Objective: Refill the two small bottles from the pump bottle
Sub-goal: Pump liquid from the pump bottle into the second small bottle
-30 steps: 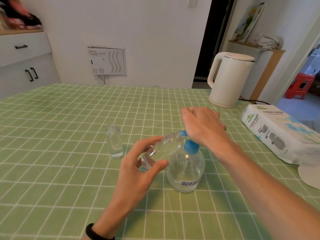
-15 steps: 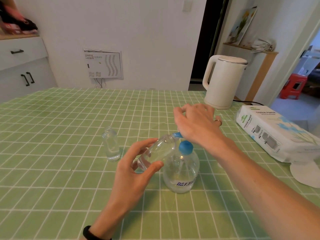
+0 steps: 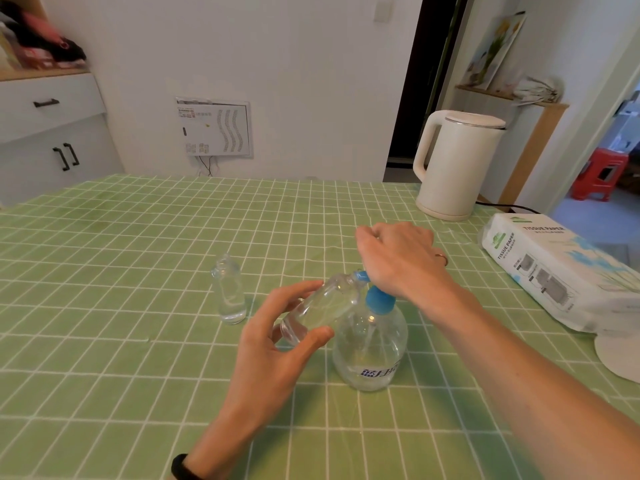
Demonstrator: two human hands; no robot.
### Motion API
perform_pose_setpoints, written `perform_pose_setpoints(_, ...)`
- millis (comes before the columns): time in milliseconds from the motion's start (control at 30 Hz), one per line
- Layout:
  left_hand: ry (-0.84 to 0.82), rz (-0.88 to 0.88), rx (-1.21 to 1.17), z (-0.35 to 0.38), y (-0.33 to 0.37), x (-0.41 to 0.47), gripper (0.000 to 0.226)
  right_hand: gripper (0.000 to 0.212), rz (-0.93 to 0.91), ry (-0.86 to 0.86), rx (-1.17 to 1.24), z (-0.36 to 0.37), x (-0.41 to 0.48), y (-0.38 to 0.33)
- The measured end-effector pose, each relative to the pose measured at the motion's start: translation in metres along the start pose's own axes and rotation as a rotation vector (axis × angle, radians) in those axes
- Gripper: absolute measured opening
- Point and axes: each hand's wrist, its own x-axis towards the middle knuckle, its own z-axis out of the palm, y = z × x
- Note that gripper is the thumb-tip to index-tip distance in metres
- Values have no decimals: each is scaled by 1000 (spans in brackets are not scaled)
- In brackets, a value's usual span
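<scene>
- Green checked cloth covers the table (image 3: 104,341), which runs back to a white wall. A white kettle (image 3: 457,164) stands at the far right, and a pack of tissue paper (image 3: 554,271) lies nearer on the right.
- Head view, task things: the pump bottle (image 3: 370,355) stands upright near the middle, clear, with some liquid in it and a blue collar. One small bottle (image 3: 318,306) is held tilted, its mouth up against the blue nozzle (image 3: 360,274). The second small bottle (image 3: 229,294) stands uncapped to the left, apart from the rest, with a little liquid at the bottom.
- Head view, hands: the left hand (image 3: 277,348) wraps the base of the tilted small bottle between thumb and fingers. The right hand (image 3: 398,258) lies over the pump's head with its fingers bent. Whether it grips the head or only presses on it cannot be told, since the head is hidden beneath it.
- Step in hand, as I judge it: pumping liquid into the tilted bottle.
- To do it well, hold the bottle's mouth snug around the nozzle tip and press the pump straight down, so the tall bottle does not rock.
- Use slow, full strokes and watch the level through the clear wall.
- Mind that the neck is narrow, so a small slip of the left hand would send liquid onto the cloth.
</scene>
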Motion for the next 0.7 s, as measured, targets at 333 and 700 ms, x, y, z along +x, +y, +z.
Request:
perform_pose_setpoints(333, 10, -20, 53, -1, -4, -1, 50, 49, 2, -4, 10, 8, 6, 4)
perform_pose_setpoints(700, 1, -2, 25, -1, -3, 0, 52, 48, -44, 33, -43, 0, 5, 0)
